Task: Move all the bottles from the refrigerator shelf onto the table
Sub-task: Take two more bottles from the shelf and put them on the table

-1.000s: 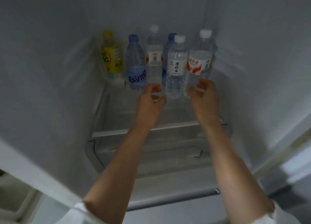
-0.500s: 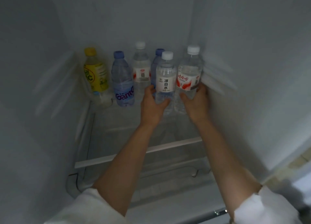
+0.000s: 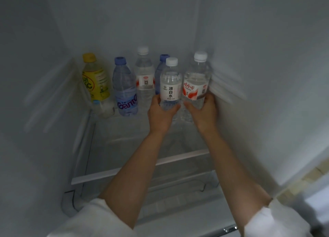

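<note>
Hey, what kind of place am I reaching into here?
Most likely the inside of a fridge: white walls, a glass shelf, and a row of bottles at the back.

A clear glass refrigerator shelf [image 3: 124,147] carries upright plastic bottles at its back — yellow-capped yellow-labelled bottle [image 3: 95,82], blue-capped bottle [image 3: 125,92], white-capped clear bottle [image 3: 144,76].

The white-label bottle [image 3: 170,87] reads 凉白水 (vertically), the blue bottle [image 3: 125,92] "Ganten", partly cut off.
</note>
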A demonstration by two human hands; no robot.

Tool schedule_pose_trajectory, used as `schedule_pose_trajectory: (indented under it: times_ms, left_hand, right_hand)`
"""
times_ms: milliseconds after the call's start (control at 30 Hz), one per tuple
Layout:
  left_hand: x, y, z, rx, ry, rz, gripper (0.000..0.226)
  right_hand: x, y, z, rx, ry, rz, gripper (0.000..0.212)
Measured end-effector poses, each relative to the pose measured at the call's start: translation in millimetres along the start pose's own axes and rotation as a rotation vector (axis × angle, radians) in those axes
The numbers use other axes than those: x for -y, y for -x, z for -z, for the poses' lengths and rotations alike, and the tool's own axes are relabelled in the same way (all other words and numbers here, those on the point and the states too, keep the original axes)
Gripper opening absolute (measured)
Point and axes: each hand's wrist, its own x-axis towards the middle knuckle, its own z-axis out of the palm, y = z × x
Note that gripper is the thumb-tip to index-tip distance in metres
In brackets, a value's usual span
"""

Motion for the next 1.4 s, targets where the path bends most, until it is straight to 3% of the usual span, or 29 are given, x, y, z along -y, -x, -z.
schedule_pose_trajectory:
  times_ms: [333,667,967,1233,1400]
  left_hand:
    - [-8,24,9,-0.175,0.032,-0.02,0.054]
    - [-34,82,37,-0.243,0.184,-0.057,0.058]
    - [-62,170,88,-0.175,0.266,-0.053,0.05]
    - [-60,259,148,0.048,0.245,-0.019,0.049]
    - [-49,323,172,0.205,0.187,0.028,0.05]
  right_hand:
    - [-3,34,12,-0.117,-0.162,0.069,0.063]
    - [25,102,47,-0.098,-0.294,0.081,0.06]
    - [50,186,98,-0.106,-0.246,0.145,0.058]
    - [57,308,125,-0.201,-0.254,0.077,0.059]
    - [44,394,151,-0.234,-0.104,-0.044,0.068]
